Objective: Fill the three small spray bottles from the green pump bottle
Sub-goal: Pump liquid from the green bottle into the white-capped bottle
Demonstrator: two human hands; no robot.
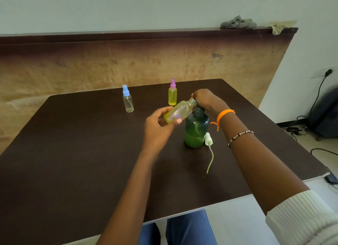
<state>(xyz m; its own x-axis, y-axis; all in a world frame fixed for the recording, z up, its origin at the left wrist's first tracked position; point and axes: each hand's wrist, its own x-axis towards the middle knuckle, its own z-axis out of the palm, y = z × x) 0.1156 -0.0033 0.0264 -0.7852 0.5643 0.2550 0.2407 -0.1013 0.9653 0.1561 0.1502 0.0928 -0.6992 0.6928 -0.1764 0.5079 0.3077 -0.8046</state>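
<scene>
The green pump bottle (196,130) stands upright in the middle of the dark table (73,153). My left hand (159,124) grips a small uncapped spray bottle (180,111) with yellowish liquid, tilted so its neck meets the pump's spout. My right hand (204,98) sits on top of the pump head, fingers curled over it and hiding the nozzle. A white spray cap with its dip tube (209,140) lies on the table right of the green bottle. A blue-capped bottle (128,100), nearly clear, stands at the back left. A pink-capped bottle (172,94) full of yellow liquid stands behind the hands.
A wooden board (128,65) leans up behind the table's far edge, with grey rags (237,23) on its top. Cables and a dark bag (323,116) lie on the floor to the right. The table's near edge runs above my knees.
</scene>
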